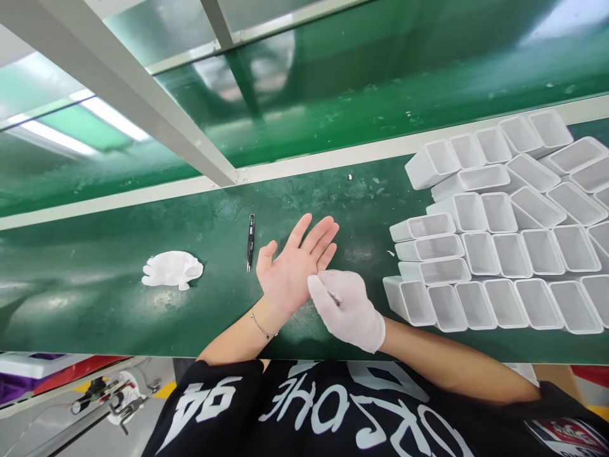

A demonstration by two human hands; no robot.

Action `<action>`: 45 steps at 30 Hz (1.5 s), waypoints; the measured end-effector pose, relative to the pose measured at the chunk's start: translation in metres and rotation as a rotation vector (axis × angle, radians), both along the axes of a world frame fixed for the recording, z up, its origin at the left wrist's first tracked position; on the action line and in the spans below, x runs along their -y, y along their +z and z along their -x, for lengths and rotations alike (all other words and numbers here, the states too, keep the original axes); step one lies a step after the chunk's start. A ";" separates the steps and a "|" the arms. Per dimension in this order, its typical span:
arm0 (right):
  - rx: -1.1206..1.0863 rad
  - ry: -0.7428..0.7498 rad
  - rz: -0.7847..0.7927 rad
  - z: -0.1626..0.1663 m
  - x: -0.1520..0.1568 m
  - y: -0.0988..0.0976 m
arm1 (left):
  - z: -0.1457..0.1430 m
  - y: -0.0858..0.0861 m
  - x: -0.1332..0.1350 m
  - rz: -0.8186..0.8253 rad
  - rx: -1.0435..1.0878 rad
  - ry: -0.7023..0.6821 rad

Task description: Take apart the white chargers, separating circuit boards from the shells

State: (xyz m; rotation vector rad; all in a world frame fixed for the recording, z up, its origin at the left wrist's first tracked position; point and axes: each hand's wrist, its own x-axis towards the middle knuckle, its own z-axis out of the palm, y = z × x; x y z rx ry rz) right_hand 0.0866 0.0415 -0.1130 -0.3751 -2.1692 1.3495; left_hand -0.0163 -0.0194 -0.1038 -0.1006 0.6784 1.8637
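My left hand [294,270] is bare, palm up with the fingers stretched out, holding nothing; a thin bracelet circles its wrist. Against the little-finger side of that palm, my right hand [346,308] wears a white glove and is closed, thumb against curled fingers. What it pinches, if anything, is hidden. Just left of my left hand lie black tweezers [250,243] with their metal tips toward me. Farther left, a white glove [172,269] rests flat on the green table [109,317].
Many translucent white rectangular bins [507,303] stand packed in rows on the right of the table. A pale metal post [157,108] rises at the back left, joined to a rail [328,163] along the table's rear edge. Small white scraps dot the surface.
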 end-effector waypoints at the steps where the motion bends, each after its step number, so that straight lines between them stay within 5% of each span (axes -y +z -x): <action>1: -0.005 0.012 -0.016 -0.001 0.003 0.000 | 0.000 0.000 0.000 0.006 0.005 0.001; 8: -0.040 0.144 -0.061 -0.005 0.029 -0.003 | 0.001 0.003 -0.002 0.046 0.032 0.016; 16: -0.001 0.064 0.109 -0.006 0.003 0.003 | 0.004 0.000 0.000 0.063 -0.008 -0.025; 23: -0.016 0.245 0.165 -0.007 0.031 -0.002 | 0.002 0.002 0.001 0.068 -0.036 -0.087; 30: 0.041 0.114 0.298 -0.004 0.002 0.003 | 0.008 0.006 0.001 0.076 -0.069 -0.023; 36: 0.018 0.338 0.300 -0.005 0.037 -0.003 | 0.002 0.004 0.000 0.084 -0.024 -0.086; 45: 0.108 0.014 0.415 0.001 -0.002 -0.006 | 0.009 0.006 0.002 0.079 -0.046 0.015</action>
